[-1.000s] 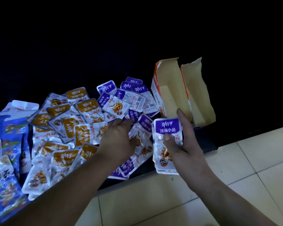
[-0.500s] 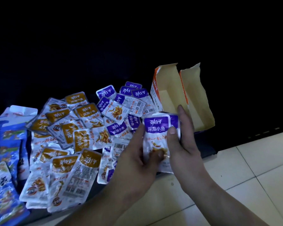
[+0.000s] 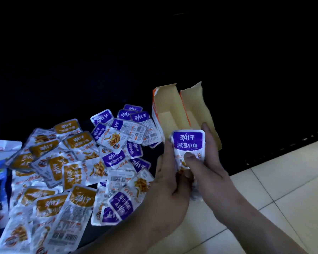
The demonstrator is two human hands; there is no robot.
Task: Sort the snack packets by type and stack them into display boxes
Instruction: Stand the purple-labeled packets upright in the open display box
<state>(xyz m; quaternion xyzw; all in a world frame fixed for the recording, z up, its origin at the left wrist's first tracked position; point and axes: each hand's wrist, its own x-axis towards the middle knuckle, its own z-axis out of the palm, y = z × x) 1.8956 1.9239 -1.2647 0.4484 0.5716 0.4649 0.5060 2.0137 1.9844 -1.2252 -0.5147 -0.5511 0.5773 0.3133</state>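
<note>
Both hands, left (image 3: pixel 166 182) and right (image 3: pixel 207 162), are keeping their grip clamped on a purple packet stack (image 3: pixel 188 143) beside the open display box (image 3: pixel 173 109).

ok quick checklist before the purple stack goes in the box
1. Both hands on the stack: left hand and right hand hold the purple packets: ok.
2. Display box open, near compartment bare: ok.
3. Top packet is purple: ok.
4. Packets beneath are all purple: cannot tell, hidden.
5. Edges squared up: cannot tell, fingers cover the lower part.
6. Path to the box is free: ok.
</note>
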